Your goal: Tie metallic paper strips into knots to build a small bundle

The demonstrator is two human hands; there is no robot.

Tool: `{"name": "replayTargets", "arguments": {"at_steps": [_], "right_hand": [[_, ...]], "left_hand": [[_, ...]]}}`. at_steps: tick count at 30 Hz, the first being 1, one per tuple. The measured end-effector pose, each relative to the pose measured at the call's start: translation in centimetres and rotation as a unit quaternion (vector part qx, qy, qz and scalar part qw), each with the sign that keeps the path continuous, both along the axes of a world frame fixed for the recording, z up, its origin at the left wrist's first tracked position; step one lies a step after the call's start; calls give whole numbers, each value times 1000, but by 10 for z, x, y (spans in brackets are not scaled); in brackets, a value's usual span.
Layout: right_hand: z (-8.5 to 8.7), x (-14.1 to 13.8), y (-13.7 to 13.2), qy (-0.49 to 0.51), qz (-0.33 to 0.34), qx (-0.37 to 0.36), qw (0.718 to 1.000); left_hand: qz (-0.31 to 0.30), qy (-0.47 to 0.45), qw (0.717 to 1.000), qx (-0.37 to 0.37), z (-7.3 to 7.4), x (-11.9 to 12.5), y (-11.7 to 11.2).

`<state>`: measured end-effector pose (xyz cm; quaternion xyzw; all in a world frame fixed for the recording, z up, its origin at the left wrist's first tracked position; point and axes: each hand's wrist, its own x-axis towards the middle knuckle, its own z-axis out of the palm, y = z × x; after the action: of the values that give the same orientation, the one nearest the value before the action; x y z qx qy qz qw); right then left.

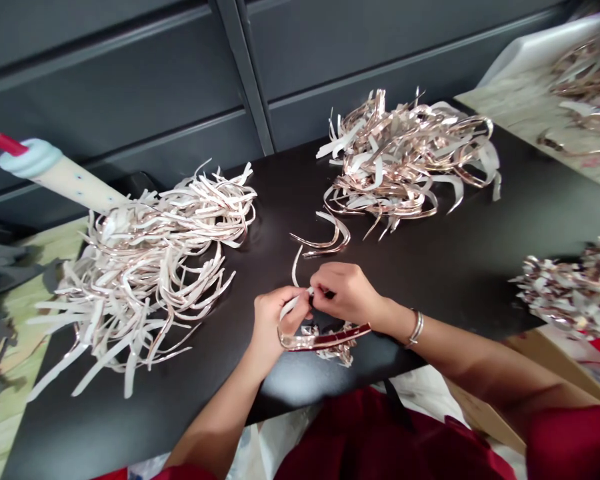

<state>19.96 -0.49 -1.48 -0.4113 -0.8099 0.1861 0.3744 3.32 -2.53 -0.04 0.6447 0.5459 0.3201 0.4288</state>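
Above the near part of the black table, my left hand (pixel 274 317) is closed around a curved strip (pixel 325 340) with a shiny rose-gold face and a white back. Its loose end sweeps below both hands to the right. My right hand (pixel 347 291), with a silver bangle on the wrist, pinches at the strip's white end, almost touching the left fingertips. The curled fingers hide the exact grip. Small shiny scraps (pixel 344 355) lie under the strip. A couple of loose strips (pixel 333 241) rest just beyond my hands.
A large heap of white-backed strips (pixel 155 267) covers the table's left side, with a pale cylinder (pixel 75 177) with a red tip leaning behind it. Another strip heap (pixel 405 160) lies at the back right. Shiny clippings (pixel 580 293) are piled at the right, beside a cardboard box (pixel 480 413).
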Motion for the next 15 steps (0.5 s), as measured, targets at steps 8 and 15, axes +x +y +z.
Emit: {"name": "replayTargets", "arguments": {"at_steps": [8, 15], "right_hand": [[3, 5, 5, 217, 52, -311, 924], [8, 9, 7, 154, 61, -222, 961]], "left_hand": [[-8, 31, 998, 60, 1, -7, 2], [-32, -6, 999, 21, 8, -6, 4]]}}
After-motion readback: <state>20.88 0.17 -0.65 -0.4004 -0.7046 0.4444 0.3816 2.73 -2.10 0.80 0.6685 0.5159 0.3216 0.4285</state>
